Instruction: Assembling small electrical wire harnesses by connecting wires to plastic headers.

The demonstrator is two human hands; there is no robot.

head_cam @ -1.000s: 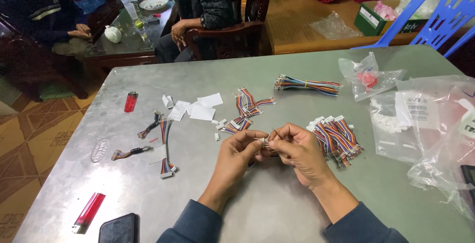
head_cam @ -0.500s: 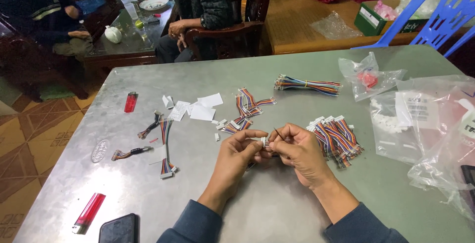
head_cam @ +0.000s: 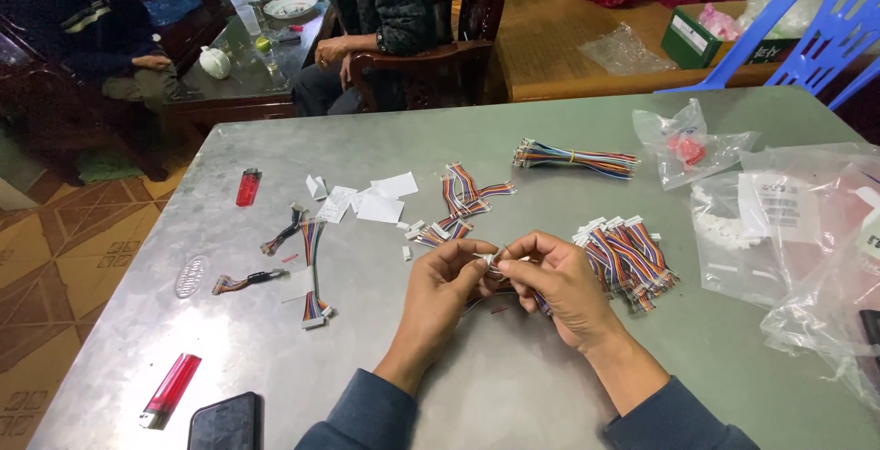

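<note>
I am pinching a small white connector [head_cam: 489, 258] between both hands, left hand [head_cam: 446, 287] and right hand [head_cam: 556, 283], fingers closed on it, above the tabletop [head_cam: 513, 386] middle; nothing is shifting since a second ago.

Hands at work: two, left hand [head_cam: 446, 283] and right hand [head_cam: 555, 283]
Red lighters: two [head_cam: 247, 187] [head_cam: 170, 389]
Phones: one [head_cam: 225, 422]
Seated people: two [head_cam: 87, 33] [head_cam: 380, 10]

Soft, even light falls from above, leaving a dull sheen on the grey metal worktop [head_cam: 513, 148] and faint shadows under the hands, with sharp focus and little edge distortion.
</note>
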